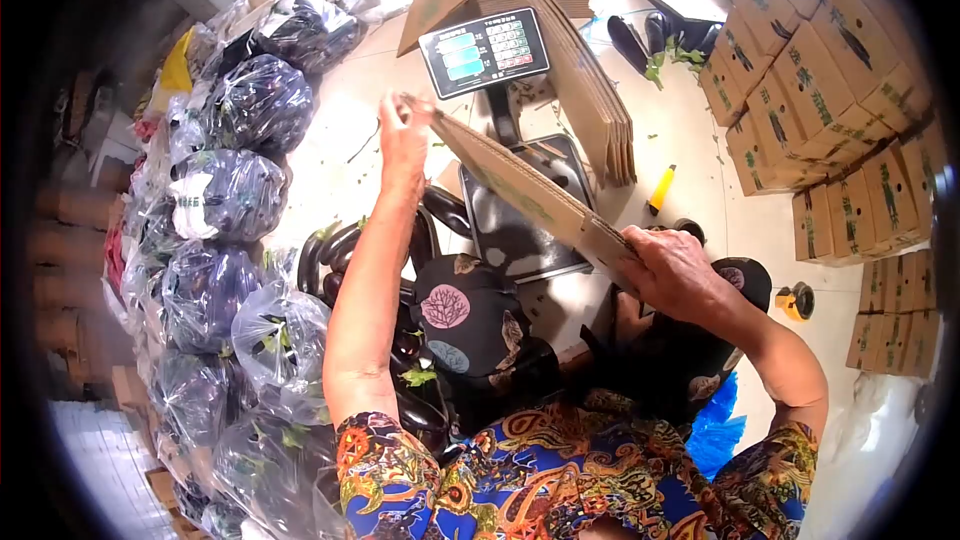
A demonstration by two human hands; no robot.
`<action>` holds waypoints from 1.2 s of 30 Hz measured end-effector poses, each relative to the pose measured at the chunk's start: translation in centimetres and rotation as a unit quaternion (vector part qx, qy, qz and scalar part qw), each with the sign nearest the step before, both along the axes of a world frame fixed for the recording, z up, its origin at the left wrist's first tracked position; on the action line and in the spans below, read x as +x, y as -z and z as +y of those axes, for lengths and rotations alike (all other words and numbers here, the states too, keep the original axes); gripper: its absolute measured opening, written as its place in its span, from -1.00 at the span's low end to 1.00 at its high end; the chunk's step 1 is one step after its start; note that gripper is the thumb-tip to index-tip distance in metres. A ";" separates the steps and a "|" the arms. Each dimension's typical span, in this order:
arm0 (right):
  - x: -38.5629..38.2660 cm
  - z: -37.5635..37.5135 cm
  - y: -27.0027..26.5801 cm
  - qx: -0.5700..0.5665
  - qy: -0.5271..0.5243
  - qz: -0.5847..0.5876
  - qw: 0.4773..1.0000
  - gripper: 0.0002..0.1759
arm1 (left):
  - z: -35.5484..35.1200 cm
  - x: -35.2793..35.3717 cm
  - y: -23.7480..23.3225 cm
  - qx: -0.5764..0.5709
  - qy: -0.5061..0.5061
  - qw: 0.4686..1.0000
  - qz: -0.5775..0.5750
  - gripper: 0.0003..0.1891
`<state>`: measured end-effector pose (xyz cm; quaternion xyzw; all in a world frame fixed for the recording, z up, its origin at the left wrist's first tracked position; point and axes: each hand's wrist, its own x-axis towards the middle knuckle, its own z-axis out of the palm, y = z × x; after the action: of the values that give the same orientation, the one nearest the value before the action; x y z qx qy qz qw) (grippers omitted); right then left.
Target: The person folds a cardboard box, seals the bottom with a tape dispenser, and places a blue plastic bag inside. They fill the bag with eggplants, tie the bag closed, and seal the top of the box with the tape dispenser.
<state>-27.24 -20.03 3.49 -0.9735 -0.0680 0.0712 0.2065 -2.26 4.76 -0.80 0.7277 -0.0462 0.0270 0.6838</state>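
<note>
A flattened cardboard box is held edge-on at a slant in front of me. My left hand pinches its far-left end, slightly blurred. My right hand is closed around its near-right end. Beneath the cardboard lies the dark platform of a weighing scale, partly hidden by it. The scale's lit display stands just beyond my left hand. Dark, glossy eggplants lie on the floor beside my left forearm.
Clear bags of eggplants line the left side. More flattened boxes lean behind the scale. Printed cartons are stacked at right. A yellow-handled cutter and a yellow tape dispenser lie on the floor, with loose eggplants farther back.
</note>
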 end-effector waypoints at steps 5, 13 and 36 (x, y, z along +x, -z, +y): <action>1.6 -0.6 -0.2 0.218 0.034 0.031 0.975 -0.65 | -1.8 0.9 0.7 -0.021 0.053 0.998 0.040 0.13; 3.8 -3.3 -0.4 0.170 0.049 0.035 0.984 -0.64 | 0.9 2.3 0.8 0.019 0.094 0.995 -0.007 -0.19; 20.1 2.5 2.3 0.044 -0.119 -0.234 0.964 -0.65 | 3.9 -1.8 -2.8 0.290 0.423 0.826 0.234 -0.69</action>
<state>-7.12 -17.52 1.22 -0.9379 -0.2331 -0.1376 0.2171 -4.03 8.64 1.98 0.7861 -0.1938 -0.4509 0.3759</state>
